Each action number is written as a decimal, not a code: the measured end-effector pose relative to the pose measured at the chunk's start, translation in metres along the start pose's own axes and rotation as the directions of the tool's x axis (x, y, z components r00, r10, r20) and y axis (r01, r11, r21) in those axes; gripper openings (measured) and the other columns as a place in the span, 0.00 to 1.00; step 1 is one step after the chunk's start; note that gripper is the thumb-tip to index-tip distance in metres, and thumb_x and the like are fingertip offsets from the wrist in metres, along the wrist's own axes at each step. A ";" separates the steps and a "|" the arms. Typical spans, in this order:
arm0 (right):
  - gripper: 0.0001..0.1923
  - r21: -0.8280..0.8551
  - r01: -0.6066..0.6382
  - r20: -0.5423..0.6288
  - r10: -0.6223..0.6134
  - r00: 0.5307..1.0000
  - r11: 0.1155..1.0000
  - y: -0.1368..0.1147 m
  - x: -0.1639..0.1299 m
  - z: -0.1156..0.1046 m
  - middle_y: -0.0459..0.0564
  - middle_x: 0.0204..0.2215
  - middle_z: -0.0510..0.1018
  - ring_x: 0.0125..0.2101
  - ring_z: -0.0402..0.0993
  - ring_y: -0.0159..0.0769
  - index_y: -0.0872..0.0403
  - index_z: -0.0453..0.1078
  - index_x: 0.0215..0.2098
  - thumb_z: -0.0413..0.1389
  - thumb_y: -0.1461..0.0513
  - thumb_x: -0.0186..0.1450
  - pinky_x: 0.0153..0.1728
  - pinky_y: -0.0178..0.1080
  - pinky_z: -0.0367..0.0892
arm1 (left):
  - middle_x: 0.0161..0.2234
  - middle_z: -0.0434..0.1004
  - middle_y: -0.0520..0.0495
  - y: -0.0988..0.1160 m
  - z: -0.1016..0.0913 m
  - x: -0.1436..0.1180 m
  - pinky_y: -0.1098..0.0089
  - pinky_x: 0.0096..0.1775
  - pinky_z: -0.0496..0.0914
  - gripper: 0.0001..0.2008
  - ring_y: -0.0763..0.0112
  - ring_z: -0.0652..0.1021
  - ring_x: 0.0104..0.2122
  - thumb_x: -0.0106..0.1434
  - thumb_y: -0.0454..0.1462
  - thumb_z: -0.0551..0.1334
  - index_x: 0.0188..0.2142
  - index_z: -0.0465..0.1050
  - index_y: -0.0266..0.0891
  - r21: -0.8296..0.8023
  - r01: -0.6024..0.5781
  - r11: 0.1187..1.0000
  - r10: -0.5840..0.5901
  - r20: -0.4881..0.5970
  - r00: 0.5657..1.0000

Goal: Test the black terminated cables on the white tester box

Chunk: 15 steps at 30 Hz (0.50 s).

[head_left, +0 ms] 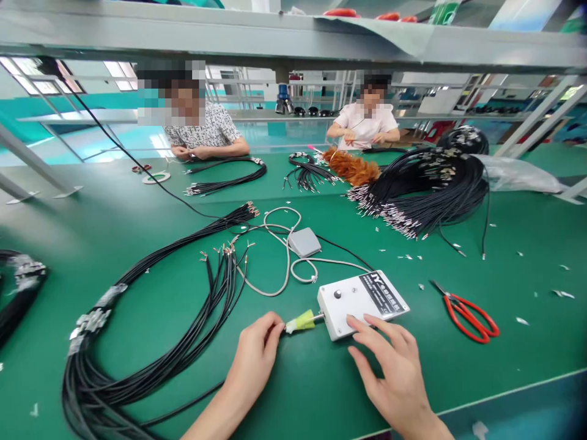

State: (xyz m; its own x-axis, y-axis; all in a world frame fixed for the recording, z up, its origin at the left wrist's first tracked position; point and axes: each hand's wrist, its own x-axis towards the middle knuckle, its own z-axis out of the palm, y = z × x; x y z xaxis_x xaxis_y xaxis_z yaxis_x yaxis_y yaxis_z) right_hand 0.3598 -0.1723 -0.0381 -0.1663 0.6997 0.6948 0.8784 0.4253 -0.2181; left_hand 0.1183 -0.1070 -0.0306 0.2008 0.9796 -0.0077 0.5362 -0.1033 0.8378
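My left hand (260,343) pinches the end of a black cable (192,403), which runs behind my wrist toward the lower left. Just beyond the fingertips is a yellow-green sleeve (302,321) on the metal shaft of a white box (342,308) with a black knob and a label marked JY. Whether the cable's tip is inside the sleeve I cannot tell. On the box's near side rests my right hand (389,360), fingers spread, fingertips touching its top and holding nothing. To the left curves a bundle of black cables (151,382) with stripped ends, bound with clear wrap.
Red-handled scissors (472,318) lie right of the box. Behind it are a grey foot pedal (305,242) and its looping grey cord (275,293). A large black cable heap (440,189) sits at the back right. Two people work across the table, under an overhead shelf (229,36).
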 end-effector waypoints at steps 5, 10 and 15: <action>0.06 -0.032 -0.033 -0.072 0.031 0.997 0.999 0.004 0.001 0.009 0.46 0.40 0.84 0.43 0.74 0.44 0.50 0.69 0.39 0.57 0.67 0.66 0.50 0.49 0.58 | 0.21 0.63 0.54 -0.004 -0.005 -0.003 0.72 0.28 0.58 0.13 0.69 0.65 0.24 0.65 0.42 0.53 0.26 0.67 0.41 0.016 -0.004 1.000 0.004 -0.023 1.000; 0.08 0.028 0.009 -0.108 -0.006 0.994 1.000 0.002 -0.005 0.007 0.50 0.43 0.83 0.46 0.73 0.46 0.52 0.70 0.42 0.57 0.67 0.64 0.49 0.49 0.61 | 0.20 0.63 0.55 -0.015 -0.023 -0.005 0.73 0.24 0.59 0.13 0.71 0.66 0.21 0.64 0.43 0.55 0.25 0.66 0.40 -0.005 0.007 1.000 -0.008 -0.117 0.993; 0.09 0.078 0.135 -0.074 -0.129 0.989 0.988 -0.008 -0.018 0.012 0.50 0.43 0.83 0.43 0.77 0.41 0.51 0.70 0.40 0.56 0.69 0.62 0.45 0.42 0.67 | 0.26 0.69 0.52 -0.020 -0.072 0.032 0.72 0.25 0.66 0.13 0.70 0.70 0.23 0.62 0.47 0.55 0.35 0.67 0.39 -0.005 -0.028 1.000 0.024 -0.346 0.938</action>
State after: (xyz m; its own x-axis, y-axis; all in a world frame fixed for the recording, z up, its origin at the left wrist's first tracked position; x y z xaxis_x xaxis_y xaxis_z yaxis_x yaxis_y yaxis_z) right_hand 0.3501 -0.1819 -0.0572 -0.2445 0.5942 0.7662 0.8103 0.5593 -0.1752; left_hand 0.0551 -0.0607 -0.0080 -0.0821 0.9760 0.2017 0.5262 -0.1295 0.8405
